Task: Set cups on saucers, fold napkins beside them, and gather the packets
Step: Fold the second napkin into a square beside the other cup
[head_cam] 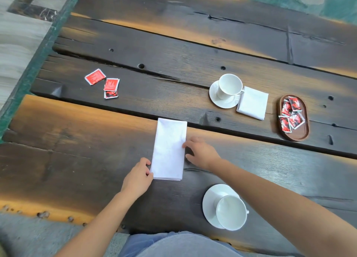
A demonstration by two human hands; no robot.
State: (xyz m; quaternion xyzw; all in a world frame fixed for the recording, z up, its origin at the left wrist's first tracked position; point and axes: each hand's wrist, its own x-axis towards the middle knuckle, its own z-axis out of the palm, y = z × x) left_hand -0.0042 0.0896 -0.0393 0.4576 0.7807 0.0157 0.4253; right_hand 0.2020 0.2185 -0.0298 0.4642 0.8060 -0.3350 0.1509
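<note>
On the dark plank table, right in the middle, a white napkin lies folded into a long narrow strip, and both hands are on it. Left hand pinches the near left corner between thumb and fingers; right hand sits at the right edge, fingertips curled onto the cloth about halfway along, though whether it actually grips or just presses I can't tell. Near the body, to the right, a white cup stands on its saucer. Farther out, a second cup sits on a second saucer, with a folded square napkin touching that saucer's right side. Just beyond that, an oval wooden tray holds a cluster of red packets. Well off to the left, three more red packets lie loose on the wood, two of them overlapping.
</note>
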